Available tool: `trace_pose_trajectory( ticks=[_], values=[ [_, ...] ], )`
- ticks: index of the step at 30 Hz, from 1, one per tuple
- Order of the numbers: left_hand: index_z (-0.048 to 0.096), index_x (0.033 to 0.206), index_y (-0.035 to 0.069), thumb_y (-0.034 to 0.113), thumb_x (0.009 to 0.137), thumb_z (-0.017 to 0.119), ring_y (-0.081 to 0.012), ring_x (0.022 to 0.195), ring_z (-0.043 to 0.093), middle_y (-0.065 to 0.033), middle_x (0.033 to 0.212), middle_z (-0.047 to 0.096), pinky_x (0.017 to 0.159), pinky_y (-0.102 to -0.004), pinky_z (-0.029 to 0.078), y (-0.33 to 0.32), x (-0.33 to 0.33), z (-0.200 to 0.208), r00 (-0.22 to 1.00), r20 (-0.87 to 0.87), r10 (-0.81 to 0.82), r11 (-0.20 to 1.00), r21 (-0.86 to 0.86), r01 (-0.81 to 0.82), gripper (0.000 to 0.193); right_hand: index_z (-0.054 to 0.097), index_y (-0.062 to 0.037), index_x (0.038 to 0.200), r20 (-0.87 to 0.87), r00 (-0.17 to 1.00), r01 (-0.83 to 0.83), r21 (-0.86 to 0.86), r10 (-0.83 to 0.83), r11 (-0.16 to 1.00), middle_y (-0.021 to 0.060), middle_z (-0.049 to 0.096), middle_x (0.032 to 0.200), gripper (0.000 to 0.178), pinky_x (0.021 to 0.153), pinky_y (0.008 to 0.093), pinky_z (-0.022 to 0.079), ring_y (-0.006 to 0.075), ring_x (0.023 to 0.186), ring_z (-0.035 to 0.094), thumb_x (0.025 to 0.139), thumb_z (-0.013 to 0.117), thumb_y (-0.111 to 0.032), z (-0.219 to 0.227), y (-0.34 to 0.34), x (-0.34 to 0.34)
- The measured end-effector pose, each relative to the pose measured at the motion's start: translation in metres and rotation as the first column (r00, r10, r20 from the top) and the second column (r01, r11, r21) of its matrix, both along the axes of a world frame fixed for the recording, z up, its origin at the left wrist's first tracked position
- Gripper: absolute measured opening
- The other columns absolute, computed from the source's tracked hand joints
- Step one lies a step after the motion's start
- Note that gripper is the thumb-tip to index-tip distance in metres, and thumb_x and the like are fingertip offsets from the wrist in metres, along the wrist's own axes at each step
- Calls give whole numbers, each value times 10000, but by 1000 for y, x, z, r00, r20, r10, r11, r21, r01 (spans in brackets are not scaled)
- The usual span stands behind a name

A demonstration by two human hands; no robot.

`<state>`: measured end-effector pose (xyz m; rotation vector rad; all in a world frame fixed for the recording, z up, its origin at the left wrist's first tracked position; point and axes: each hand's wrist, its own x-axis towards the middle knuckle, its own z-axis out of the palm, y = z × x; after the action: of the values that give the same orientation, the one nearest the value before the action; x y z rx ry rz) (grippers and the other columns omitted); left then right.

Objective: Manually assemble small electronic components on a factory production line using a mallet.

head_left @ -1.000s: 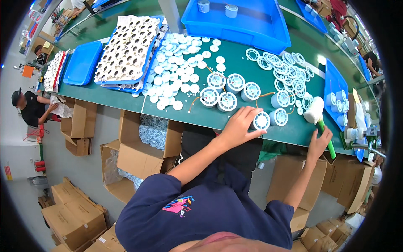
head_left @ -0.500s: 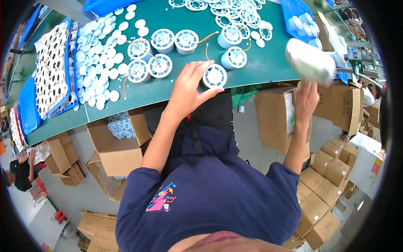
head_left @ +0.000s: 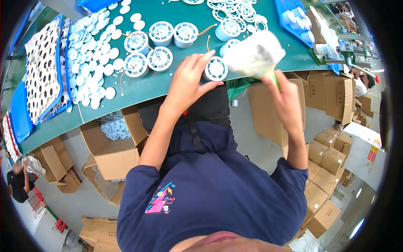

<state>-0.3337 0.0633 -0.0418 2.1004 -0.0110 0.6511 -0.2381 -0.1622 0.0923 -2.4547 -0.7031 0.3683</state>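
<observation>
My left hand [head_left: 187, 82] is closed around the left side of a pale blue cylindrical housing [head_left: 216, 69] at the table's near edge. A white slotted disc forms the top of this housing, and a thin wire rises behind it. In my right hand [head_left: 287, 101] is a mallet [head_left: 254, 54] with a green handle and a bulky head wrapped in white. The mallet head hangs in the air just right of the held housing, partly covering another housing [head_left: 228, 47] behind it. More housings with wires [head_left: 160, 59] stand upright to the left of my left hand.
Loose pale discs [head_left: 97, 59] lie heaped on the green table [head_left: 138, 93]. Slotted rings [head_left: 241, 12] are piled at the back. A blue tray [head_left: 308, 44] holds parts at the right, and white sheeted parts [head_left: 42, 67] fill the left. Cardboard boxes [head_left: 113, 147] stand below.
My right hand has swung the mallet leftward, from the right side to beside the held housing. My left hand keeps its grip on the housing. The whole view has shifted slightly.
</observation>
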Motion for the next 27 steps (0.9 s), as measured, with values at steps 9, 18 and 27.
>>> trace_pose_trajectory(
  ticks=[9,18,27],
  values=[
    [460,1432,-10,245,725,926,-363,1052,650,-144,1144,685,920,-450,521,-10,-2,-15,991,-90,96,992,-79,-103,884,562,-34,937,411,841,-303,-183,353,935,204,636,710,393,567,497,480,427,696,646,982,689,-404,28,56,13],
    [392,1496,-16,61,684,877,-359,1021,646,-153,1129,677,890,-437,505,-7,1,-19,995,30,93,995,-24,-92,948,634,-31,1164,520,702,-371,-315,486,874,84,569,775,470,508,367,477,242,593,614,844,838,-307,-7,12,-33],
    [439,1468,36,136,707,900,-353,1075,644,-125,1161,686,940,-450,506,-6,-1,-12,996,-39,83,996,-25,-84,895,656,-13,1166,495,809,-336,-54,318,940,120,656,864,444,604,385,539,307,708,679,768,836,-93,-55,-32,-33]
  ],
)
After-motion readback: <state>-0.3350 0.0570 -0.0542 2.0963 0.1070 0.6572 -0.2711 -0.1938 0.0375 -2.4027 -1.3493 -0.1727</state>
